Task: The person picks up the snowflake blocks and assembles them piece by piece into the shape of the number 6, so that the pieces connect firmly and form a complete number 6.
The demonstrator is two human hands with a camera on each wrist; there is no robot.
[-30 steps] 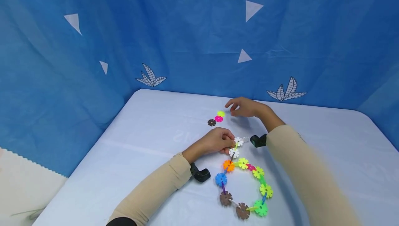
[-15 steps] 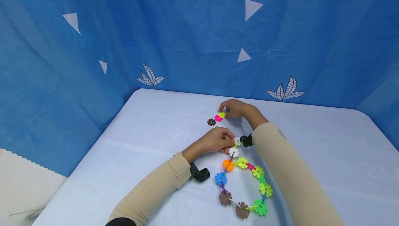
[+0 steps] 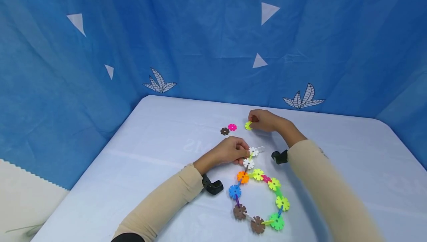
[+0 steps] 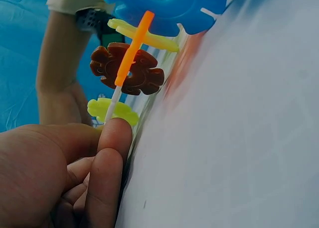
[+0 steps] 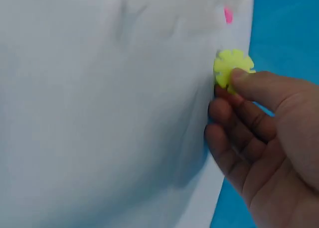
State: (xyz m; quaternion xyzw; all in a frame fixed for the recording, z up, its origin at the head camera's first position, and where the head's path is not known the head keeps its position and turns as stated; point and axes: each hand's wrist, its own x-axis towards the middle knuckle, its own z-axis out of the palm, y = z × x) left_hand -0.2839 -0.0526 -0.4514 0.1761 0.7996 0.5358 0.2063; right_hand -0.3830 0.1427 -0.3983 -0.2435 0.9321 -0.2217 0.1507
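Note:
My right hand [image 3: 265, 120] pinches a yellow notched flower-shaped disc [image 5: 230, 63] between thumb and fingers, just above the far part of the table. With my left hand [image 3: 230, 151] I hold a white notched disc [image 3: 254, 152] at the top end of a linked chain. Another white disc [image 3: 248, 163] joins this end to an orange disc [image 3: 242, 177] on a ring of linked discs in several colours. Edge-on in the left wrist view, a white piece [image 4: 113, 101] runs down to my fingertips, with a brown disc [image 4: 127, 71] beyond.
A loose pink disc [image 3: 232, 127] and a dark brown disc [image 3: 225, 131] lie left of my right hand. The white-covered table [image 3: 160, 123] ends at a blue curtain [image 3: 213, 42]. Black wrist cameras stick out from both sleeves.
My right hand has come down to the yellow disc beside the pink one, pinched it and drawn it to the right. The left hand has kept its hold on the chain.

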